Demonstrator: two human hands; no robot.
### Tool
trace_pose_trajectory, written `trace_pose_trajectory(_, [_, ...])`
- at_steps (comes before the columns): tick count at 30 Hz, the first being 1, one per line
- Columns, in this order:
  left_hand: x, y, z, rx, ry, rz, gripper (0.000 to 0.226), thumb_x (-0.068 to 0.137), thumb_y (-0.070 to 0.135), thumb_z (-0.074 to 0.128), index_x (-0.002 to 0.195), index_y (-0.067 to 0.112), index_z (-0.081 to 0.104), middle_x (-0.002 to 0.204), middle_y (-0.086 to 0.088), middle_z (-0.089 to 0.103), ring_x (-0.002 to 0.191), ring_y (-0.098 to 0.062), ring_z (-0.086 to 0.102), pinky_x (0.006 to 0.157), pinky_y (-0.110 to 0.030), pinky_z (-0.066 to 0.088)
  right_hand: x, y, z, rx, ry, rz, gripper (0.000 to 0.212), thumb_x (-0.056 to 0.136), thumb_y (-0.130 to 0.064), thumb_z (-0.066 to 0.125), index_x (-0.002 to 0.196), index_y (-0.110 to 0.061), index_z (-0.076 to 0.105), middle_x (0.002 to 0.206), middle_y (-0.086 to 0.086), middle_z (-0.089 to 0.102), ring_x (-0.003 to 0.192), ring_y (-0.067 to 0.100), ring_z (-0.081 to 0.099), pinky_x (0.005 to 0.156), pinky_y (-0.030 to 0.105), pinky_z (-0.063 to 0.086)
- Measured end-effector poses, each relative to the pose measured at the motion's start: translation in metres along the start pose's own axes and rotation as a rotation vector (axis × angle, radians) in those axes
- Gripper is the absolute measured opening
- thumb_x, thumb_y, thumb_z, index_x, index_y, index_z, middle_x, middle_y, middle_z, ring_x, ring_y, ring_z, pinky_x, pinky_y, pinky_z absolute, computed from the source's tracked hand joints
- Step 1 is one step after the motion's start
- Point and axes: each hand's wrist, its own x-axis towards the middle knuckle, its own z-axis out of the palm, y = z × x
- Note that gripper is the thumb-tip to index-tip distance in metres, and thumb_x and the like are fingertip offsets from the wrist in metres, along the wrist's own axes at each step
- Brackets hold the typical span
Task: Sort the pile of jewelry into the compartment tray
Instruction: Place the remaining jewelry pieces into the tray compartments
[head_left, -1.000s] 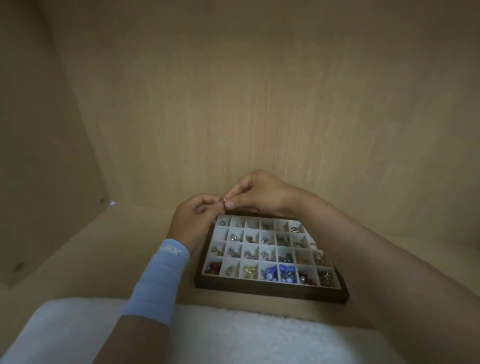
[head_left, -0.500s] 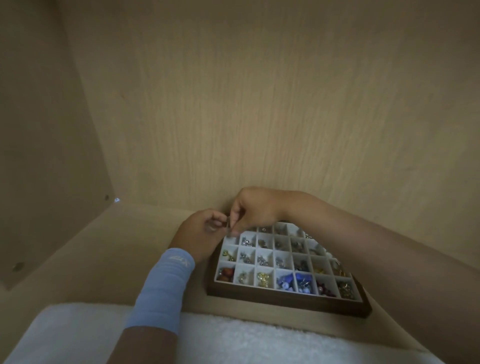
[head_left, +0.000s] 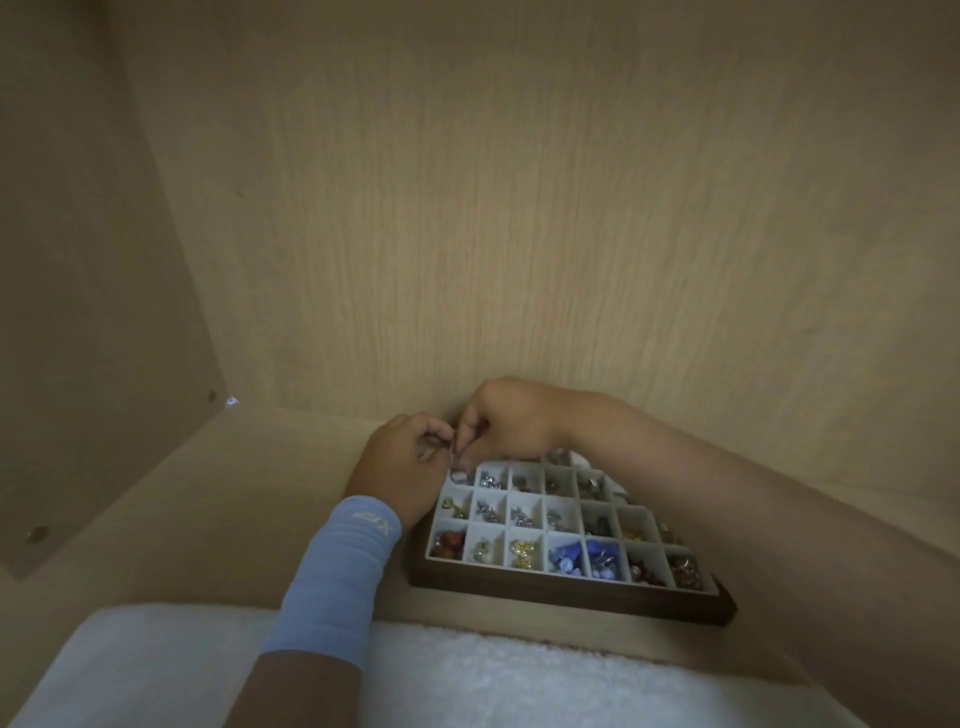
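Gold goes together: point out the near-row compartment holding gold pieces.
Third compartment from the left in the near row of the tray: gold pieces, flanked by pale silvery pieces on its left and blue ones on its right.

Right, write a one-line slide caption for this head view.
Left hand and right hand pinch a jewelry piece above the tray, far left corner.

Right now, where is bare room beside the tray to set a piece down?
Bare shelf floor left of the left hand, bordered by side wall and white towel. A thin strip runs between tray and towel. Crowded: tray's far-left corner, where the right hand meets the left.
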Motion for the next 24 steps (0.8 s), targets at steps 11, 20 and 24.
trace_pose_trajectory(11, [-0.012, 0.06, 0.021, 0.075, -0.038, 0.261, 0.016, 0.088, 0.015, 0.06, 0.094, 0.029, 0.064, 0.092, 0.017, 0.058, 0.094, -0.008, 0.053, 0.083, -0.023, 0.042, -0.135, 0.086, -0.029, 0.26, 0.382, 0.229, 0.005, 0.09, -0.022, 0.072, 0.091, -0.024, 0.077, 0.077, -0.019, 0.068, 0.065, -0.017, 0.059, 0.06, 0.005, 0.039])
trace_pose_trajectory(20, [-0.022, 0.121, 0.106, 0.259, -0.367, 0.412, 0.028, 0.093, 0.031, 0.056, 0.12, 0.036, 0.06, 0.123, 0.012, 0.057, 0.118, -0.009, 0.045, 0.103, -0.036, 0.041, -0.179, 0.146, 0.009, 0.212, 0.276, 0.432, 0.015, 0.085, -0.013, 0.073, 0.089, -0.026, 0.079, 0.087, -0.009, 0.075, 0.077, 0.0, 0.065, 0.069, 0.009, 0.048])
trace_pose_trajectory(24, [-0.02, 0.13, 0.135, 0.329, -0.396, 0.454, 0.032, 0.092, 0.032, 0.056, 0.124, 0.035, 0.06, 0.134, 0.012, 0.052, 0.126, -0.012, 0.04, 0.108, -0.036, 0.036, -0.179, 0.154, 0.017, 0.297, 0.272, 0.431, 0.013, 0.079, -0.015, 0.08, 0.086, -0.026, 0.079, 0.077, -0.014, 0.072, 0.071, -0.002, 0.064, 0.069, 0.013, 0.047])
